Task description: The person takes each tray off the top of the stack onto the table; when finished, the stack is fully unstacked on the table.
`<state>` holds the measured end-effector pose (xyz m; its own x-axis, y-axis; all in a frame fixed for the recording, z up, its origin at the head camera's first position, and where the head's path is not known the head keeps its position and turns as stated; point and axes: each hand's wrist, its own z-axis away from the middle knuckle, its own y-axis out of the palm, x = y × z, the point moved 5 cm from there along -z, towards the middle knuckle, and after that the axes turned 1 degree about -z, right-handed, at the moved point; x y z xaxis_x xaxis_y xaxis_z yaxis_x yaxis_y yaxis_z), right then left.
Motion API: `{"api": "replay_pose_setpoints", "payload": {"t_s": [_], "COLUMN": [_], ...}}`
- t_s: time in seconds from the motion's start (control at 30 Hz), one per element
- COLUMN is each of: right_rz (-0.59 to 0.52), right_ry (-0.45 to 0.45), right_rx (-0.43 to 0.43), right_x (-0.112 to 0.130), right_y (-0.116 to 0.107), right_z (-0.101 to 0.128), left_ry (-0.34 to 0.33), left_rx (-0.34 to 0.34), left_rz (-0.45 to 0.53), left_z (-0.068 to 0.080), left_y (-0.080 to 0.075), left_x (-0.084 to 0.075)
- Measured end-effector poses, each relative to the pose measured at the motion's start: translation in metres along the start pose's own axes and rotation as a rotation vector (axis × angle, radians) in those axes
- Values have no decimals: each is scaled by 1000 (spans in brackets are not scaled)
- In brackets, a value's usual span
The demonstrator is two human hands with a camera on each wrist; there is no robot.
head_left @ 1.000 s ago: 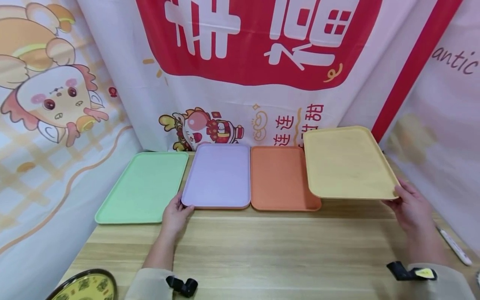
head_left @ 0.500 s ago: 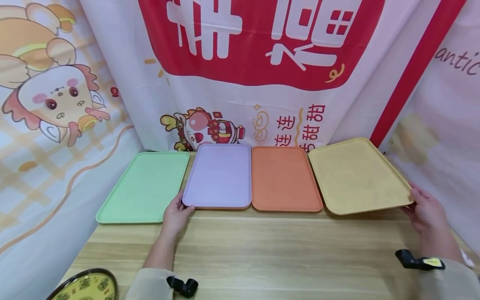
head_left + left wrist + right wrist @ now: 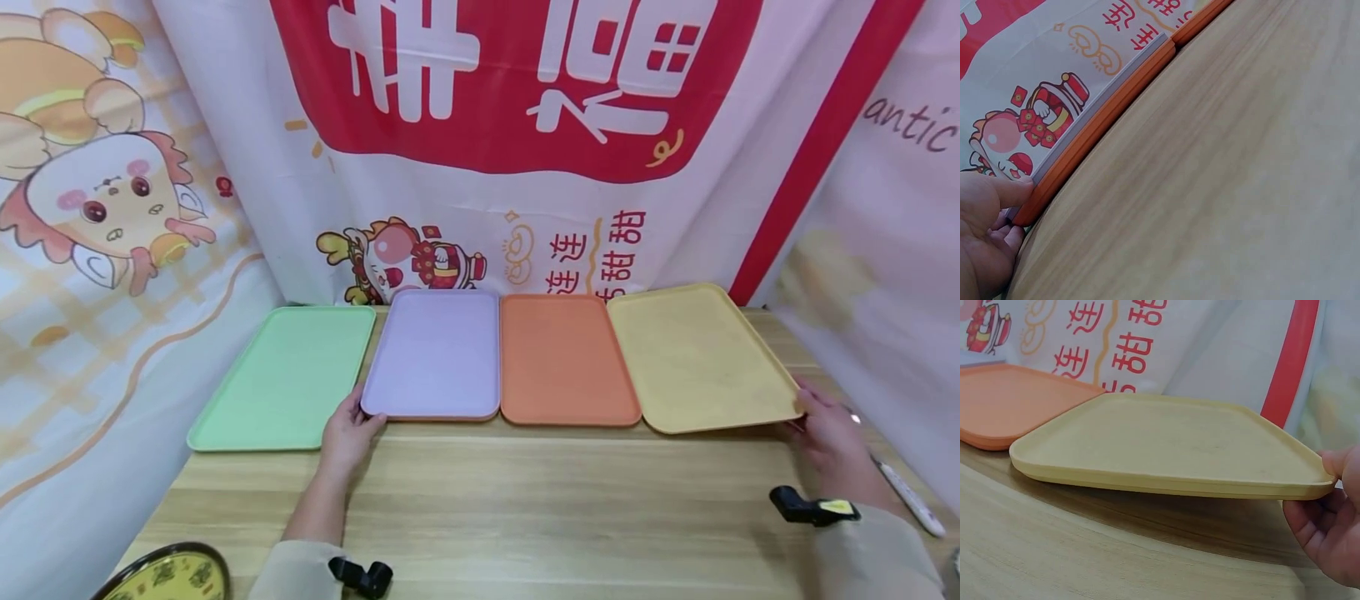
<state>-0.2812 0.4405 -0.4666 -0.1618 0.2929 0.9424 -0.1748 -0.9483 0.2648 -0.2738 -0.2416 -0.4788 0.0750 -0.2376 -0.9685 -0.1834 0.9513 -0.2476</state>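
My right hand (image 3: 828, 429) pinches the near right corner of a yellow tray (image 3: 701, 358), thumb on top and fingers underneath. In the right wrist view that corner of the yellow tray (image 3: 1166, 437) is raised above the wooden table. Its left side lies against an orange tray (image 3: 570, 358). My left hand (image 3: 351, 433) holds the near left corner of a lilac tray (image 3: 435, 354). The left wrist view shows an orange tray (image 3: 1094, 140) stacked directly beneath the lilac one, with my thumb (image 3: 1013, 190) at the rim.
A green tray (image 3: 288, 375) lies at the far left of the row. Near the front left edge sits a yellow dish with a dark rim (image 3: 168, 575). A white pen (image 3: 909, 496) lies right of my right wrist. A printed curtain (image 3: 487, 150) hangs behind the table (image 3: 540, 508).
The yellow tray has come down from above the orange tray's right edge to beside it. My right hand swung right and down, then slightly back left. The left hand kept its place.
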Motion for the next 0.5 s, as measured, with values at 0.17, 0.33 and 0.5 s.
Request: {"api": "replay_pose_setpoints", "payload": {"t_s": [0.17, 0.33, 0.5], "right_rz": [116, 167, 322], "right_ry": [12, -28, -63], "right_rx": [-42, -62, -134], "right_x": [-2, -2, -1], "right_y": [1, 1, -2], "right_z": [-6, -7, -7], "left_ry": [-4, 3, 36], "left_rx": [-6, -6, -14], "left_rz": [-8, -1, 26], "left_z": [1, 0, 0], "left_y": [-3, -3, -1], "left_x": [2, 2, 3]}}
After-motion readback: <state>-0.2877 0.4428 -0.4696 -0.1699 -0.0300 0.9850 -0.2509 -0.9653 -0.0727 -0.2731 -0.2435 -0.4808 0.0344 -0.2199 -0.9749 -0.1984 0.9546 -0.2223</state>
